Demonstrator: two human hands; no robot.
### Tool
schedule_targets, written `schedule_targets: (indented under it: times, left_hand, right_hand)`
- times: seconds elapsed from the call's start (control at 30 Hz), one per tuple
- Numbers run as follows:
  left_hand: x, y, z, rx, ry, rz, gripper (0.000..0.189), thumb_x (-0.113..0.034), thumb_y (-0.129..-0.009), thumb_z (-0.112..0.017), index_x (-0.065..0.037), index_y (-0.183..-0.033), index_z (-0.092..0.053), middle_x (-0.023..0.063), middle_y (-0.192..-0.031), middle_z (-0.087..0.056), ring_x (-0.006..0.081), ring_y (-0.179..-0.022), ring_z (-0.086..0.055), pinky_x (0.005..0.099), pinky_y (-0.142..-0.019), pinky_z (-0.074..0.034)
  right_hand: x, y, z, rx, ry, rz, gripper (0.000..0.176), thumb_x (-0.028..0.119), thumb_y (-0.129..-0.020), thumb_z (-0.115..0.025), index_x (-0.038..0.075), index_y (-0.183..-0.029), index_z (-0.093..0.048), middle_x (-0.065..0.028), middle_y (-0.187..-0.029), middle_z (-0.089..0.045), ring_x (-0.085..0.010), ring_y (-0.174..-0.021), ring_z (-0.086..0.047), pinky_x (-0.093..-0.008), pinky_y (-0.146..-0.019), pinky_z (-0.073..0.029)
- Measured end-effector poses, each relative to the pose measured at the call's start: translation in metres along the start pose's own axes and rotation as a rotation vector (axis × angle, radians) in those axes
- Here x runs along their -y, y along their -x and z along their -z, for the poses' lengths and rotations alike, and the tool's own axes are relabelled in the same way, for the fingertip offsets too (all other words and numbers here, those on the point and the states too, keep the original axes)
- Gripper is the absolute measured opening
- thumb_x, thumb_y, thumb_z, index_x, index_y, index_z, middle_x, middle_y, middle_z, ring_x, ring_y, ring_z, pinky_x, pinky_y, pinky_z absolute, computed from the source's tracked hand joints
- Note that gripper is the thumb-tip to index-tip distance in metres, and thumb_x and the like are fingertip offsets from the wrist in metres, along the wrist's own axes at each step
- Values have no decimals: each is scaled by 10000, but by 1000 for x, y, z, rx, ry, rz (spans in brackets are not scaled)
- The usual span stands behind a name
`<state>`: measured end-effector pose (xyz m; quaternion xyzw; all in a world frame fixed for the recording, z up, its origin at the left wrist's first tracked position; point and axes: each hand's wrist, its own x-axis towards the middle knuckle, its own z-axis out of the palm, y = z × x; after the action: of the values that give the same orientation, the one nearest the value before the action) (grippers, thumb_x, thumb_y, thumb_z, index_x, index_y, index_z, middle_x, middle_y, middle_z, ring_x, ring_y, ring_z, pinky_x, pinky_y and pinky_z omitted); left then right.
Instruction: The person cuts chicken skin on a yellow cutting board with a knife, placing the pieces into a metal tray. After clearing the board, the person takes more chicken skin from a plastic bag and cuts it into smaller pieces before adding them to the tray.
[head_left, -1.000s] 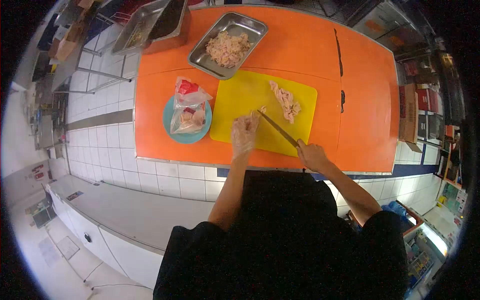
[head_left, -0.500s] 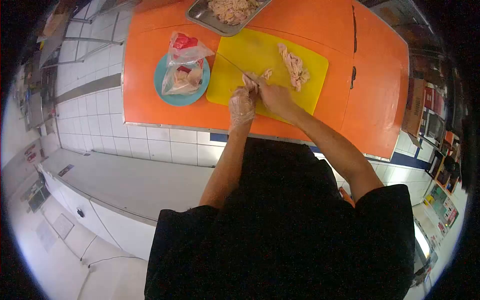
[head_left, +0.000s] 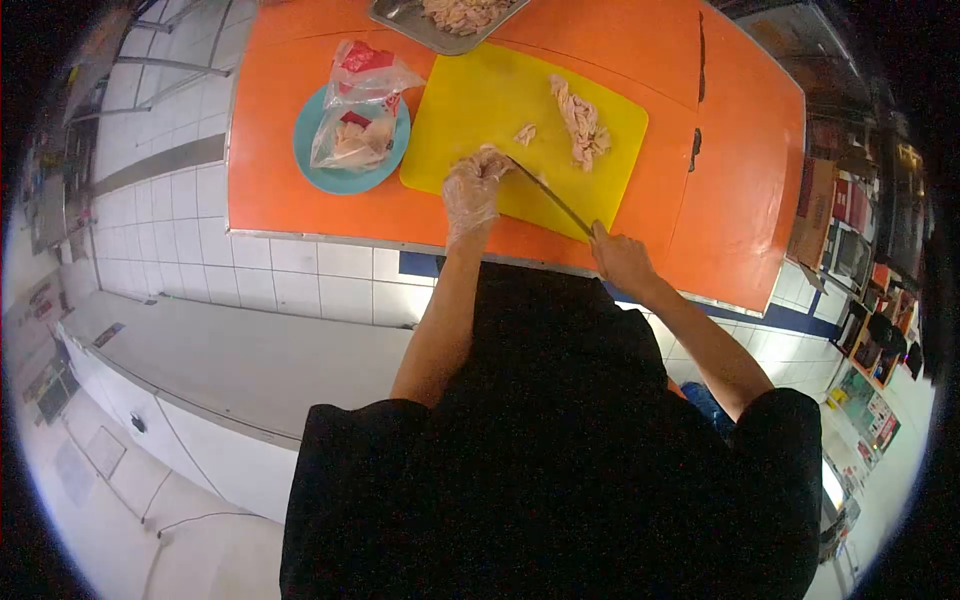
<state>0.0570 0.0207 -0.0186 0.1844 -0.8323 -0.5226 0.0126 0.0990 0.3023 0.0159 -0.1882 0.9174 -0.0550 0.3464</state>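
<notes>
My left hand [head_left: 472, 192], in a clear plastic glove, is closed on a piece of pale meat [head_left: 490, 158] at the near edge of the yellow cutting board [head_left: 470, 90]. My right hand [head_left: 622, 256] is bare and wrapped round the handle of a knife [head_left: 552, 194]. The blade slants up and left across the board, its tip at the meat by my left fingers. A small meat scrap [head_left: 525, 133] lies beyond the blade, and a longer pile of meat strips [head_left: 580, 122] rests on the board's right side.
Left of the board, a blue plate [head_left: 306, 160] carries a plastic bag [head_left: 358, 130] with pale meat inside. A metal tray [head_left: 400, 25] of cut meat stands at the far edge of view. The orange table [head_left: 700, 230] has a metal-trimmed near edge.
My right hand has drawn the knife back, right and toward me; its tip now sits at the meat. My left hand has shifted slightly left. The camera view has moved a little.
</notes>
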Motion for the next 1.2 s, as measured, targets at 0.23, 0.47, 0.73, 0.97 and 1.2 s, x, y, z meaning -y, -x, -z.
schedule_targets:
  times: [0.23,0.47,0.73,0.97,1.2]
  left_hand:
    - [10,22,8,-63,32,-118,238,-190,-942,-695,-8,-1089,-739,202,-1029,-741,347,-950,-710,414,-832,-548]
    - [9,27,15,-121,-76,41,247,-206,-936,-697,-28,-1097,-755,221,-1032,-734,379,-973,-706,443,-837,-549]
    - [17,22,14,-39,-260,-42,239,-240,-950,-662,-55,-1055,-771,210,-1013,-732,393,-954,-701,459,-827,-551]
    - [18,17,14,-4,-271,0,214,-220,-936,-669,-53,-1019,-775,193,-1019,-742,372,-966,-707,458,-855,-544]
    - [23,17,12,-42,-222,4,219,-223,-914,-694,-48,-1031,-754,197,-1025,-737,386,-977,-695,464,-854,-543]
  right_hand:
    - [25,-58,25,-156,-21,45,291,278,-1050,-458,47,-1225,-484,-241,-715,-679,-448,-665,-701,-615,-601,-538]
    - [57,-43,13,-146,-24,77,278,273,-1044,-475,43,-1201,-485,-244,-708,-671,-459,-687,-696,-606,-626,-538]
    - [100,-106,34,-208,-82,183,453,161,-984,-484,66,-1426,-454,-251,-865,-718,-441,-802,-725,-572,-675,-568]
    - [109,-125,33,-327,-105,222,436,160,-984,-485,63,-1409,-466,-242,-845,-720,-430,-769,-726,-585,-657,-561]
    - [0,-10,-14,-72,30,76,274,239,-1024,-499,65,-1234,-513,-206,-740,-694,-420,-696,-709,-593,-623,-544]
